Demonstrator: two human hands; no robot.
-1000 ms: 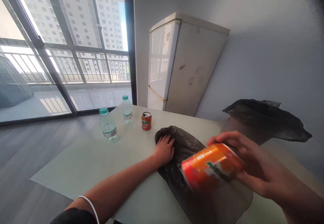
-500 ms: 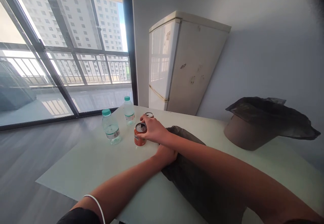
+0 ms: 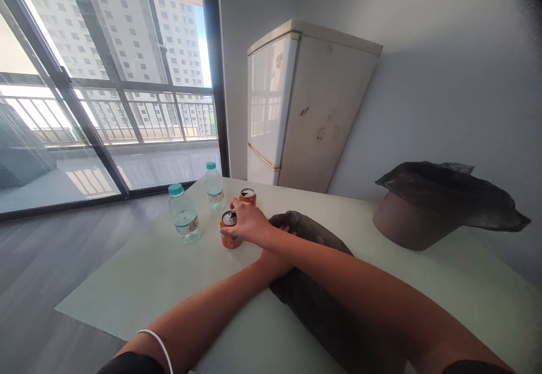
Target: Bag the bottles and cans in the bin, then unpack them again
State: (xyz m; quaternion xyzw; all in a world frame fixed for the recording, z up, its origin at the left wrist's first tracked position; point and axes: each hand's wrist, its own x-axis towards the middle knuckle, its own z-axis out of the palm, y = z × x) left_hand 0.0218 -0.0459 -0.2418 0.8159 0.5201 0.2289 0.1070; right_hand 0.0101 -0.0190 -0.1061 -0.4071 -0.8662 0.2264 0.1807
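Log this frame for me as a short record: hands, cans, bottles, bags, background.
Left hand: on the dark plastic bag, partly hidden under the right forearm; exact grip unclear
Right hand: thumb and fingers around the near can, which is upright
Other can: far can, upright, just beyond the right hand
Bottles: near bottle and far bottle, clear, green-capped, upright
Second bag: black bag over brown container
Surface: pale table
Background: white fridge, glass doors

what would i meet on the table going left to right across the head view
Front bottle → back bottle → front can → back can → lying black bag → brown container.
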